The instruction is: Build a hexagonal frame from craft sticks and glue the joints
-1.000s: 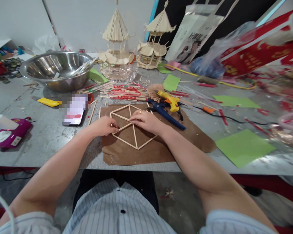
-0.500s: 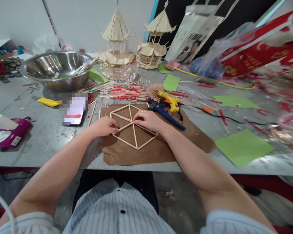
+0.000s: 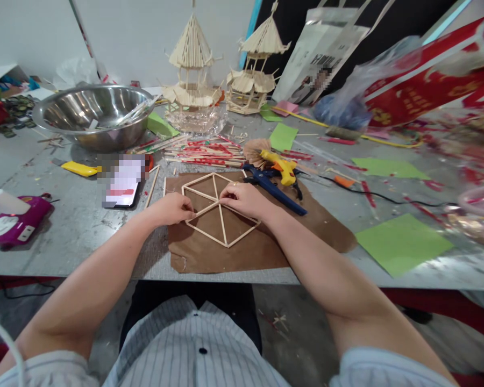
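A six-sided frame of thin wooden sticks lies flat on a sheet of brown paper, with spokes meeting at its middle. My left hand is closed, its fingertips pinching a spoke's outer end at the frame's left corner. At the hub, the fingertips of my right hand are pinched on the inner end of that same stick. The right hand and wrist cover part of the frame's right side.
Behind the paper lie red-wrapped sticks, a yellow glue gun and blue-handled pliers. To the left are a phone, a yellow cutter and a steel bowl. Two stick pagodas stand at the back.
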Available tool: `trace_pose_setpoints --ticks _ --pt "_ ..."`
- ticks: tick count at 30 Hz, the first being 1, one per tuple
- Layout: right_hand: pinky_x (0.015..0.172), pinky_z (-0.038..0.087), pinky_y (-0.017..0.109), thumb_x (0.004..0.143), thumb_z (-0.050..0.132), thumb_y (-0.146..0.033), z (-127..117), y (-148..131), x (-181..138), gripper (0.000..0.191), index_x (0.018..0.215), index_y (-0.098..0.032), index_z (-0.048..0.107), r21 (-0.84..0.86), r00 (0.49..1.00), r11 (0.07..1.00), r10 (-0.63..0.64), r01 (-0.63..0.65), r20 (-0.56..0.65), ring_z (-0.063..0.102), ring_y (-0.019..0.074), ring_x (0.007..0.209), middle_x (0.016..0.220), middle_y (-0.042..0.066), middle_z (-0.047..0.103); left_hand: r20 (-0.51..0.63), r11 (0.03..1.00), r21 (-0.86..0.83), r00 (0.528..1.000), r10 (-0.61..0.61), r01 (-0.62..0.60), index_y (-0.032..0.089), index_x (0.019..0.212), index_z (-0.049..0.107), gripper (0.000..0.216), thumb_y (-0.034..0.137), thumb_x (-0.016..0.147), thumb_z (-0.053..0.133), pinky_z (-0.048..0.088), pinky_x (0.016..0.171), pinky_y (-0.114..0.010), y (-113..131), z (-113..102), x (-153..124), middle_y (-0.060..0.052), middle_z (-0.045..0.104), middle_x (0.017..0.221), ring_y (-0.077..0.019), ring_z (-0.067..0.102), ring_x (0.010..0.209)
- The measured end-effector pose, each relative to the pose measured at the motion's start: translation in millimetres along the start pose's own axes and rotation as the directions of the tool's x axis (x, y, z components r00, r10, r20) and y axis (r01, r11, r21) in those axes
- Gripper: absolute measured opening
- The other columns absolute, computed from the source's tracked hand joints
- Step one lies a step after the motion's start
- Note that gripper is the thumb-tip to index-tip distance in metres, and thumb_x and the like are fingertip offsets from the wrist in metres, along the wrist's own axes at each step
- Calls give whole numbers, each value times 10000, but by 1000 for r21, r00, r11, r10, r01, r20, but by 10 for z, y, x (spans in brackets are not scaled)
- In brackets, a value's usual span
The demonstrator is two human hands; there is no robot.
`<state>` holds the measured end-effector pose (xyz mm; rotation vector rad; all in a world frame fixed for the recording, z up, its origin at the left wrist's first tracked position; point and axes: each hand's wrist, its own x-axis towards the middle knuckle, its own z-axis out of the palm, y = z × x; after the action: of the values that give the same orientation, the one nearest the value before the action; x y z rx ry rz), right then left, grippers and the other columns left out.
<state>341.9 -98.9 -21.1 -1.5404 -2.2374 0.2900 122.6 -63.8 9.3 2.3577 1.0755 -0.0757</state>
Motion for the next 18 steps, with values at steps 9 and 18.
trace_pose_setpoints --ticks 9,18 --pt "657 372 245 750 530 -304 -4 -2 -8 176 755 -164 637 2 1000 1000 -9 9 8 543 140 710 761 39 617 -6 996 -90 1000 14 -15 148 704 603 265 368 676 458 314 457 -201 -57 25 18 8 550 499 -99 477 462" --pt "644 368 244 748 531 -299 -10 -14 -9 172 753 -164 637 9 1000 1000 -5 5 3 537 136 698 758 39 616 34 989 -143 999 29 -24 148 748 616 262 358 648 497 331 473 -197 -86 11 21 -2 590 577 -98 502 493"
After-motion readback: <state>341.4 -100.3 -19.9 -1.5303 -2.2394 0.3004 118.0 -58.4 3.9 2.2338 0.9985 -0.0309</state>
